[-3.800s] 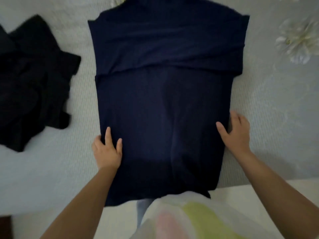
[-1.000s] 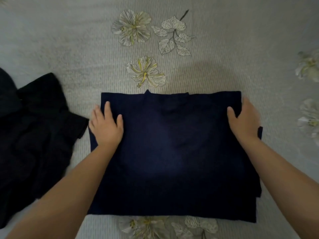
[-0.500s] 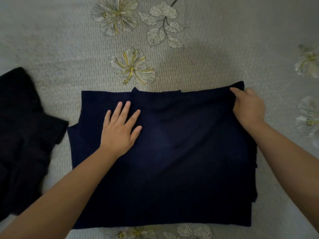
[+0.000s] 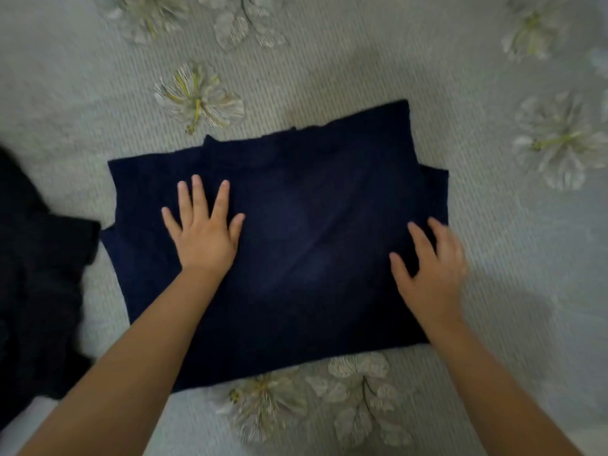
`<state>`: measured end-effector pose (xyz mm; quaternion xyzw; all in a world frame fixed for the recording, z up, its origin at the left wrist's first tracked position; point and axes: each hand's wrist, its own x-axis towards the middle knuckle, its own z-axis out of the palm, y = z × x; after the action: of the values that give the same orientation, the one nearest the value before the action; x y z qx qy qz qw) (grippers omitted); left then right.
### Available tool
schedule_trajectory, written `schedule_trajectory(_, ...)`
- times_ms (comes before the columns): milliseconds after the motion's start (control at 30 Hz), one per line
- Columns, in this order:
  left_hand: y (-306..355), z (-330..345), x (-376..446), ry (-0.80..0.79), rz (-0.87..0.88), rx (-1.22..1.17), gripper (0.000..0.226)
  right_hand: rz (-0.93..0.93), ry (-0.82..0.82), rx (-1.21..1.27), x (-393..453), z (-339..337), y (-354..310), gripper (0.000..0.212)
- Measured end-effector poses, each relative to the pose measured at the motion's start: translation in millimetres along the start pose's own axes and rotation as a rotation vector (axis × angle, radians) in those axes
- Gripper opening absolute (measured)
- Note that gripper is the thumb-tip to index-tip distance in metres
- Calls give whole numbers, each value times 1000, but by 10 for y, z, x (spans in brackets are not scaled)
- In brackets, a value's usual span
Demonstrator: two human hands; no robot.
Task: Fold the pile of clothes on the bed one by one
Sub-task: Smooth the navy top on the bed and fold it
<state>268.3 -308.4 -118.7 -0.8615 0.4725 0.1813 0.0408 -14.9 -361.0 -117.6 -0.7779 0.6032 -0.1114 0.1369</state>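
A navy blue garment [image 4: 296, 245] lies folded into a rough rectangle on the bed, its far right corner skewed upward. My left hand [image 4: 204, 232] lies flat on its left half, fingers spread and straight. My right hand [image 4: 431, 268] rests over the garment's right side with fingers spread, slightly blurred. Neither hand grips the cloth. A heap of black clothes [image 4: 36, 284] sits at the left edge of the view, a little apart from the navy garment.
The bed [image 4: 345, 60] is covered by a pale ribbed spread printed with white flowers. The black heap takes up the left side. The bed's pale near edge shows at the bottom left corner.
The garment was folded in half toward the far side. Since half a second ago my right hand let go of the far right corner and came down flat on the right side.
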Motion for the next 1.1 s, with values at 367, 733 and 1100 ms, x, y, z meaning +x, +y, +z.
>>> schedule_trajectory(367,216,540,-1275,-46,149,4,62,476,21,331,-651,-259,331,38)
schedule_trajectory(733,257,412,-1284,-256,1,96,99,512,-125,4,-816,-172,534,37)
schedule_trajectory(1100,813,-105,-955,-338,176,231,69,592,-213,323,-589,-416,304,75)
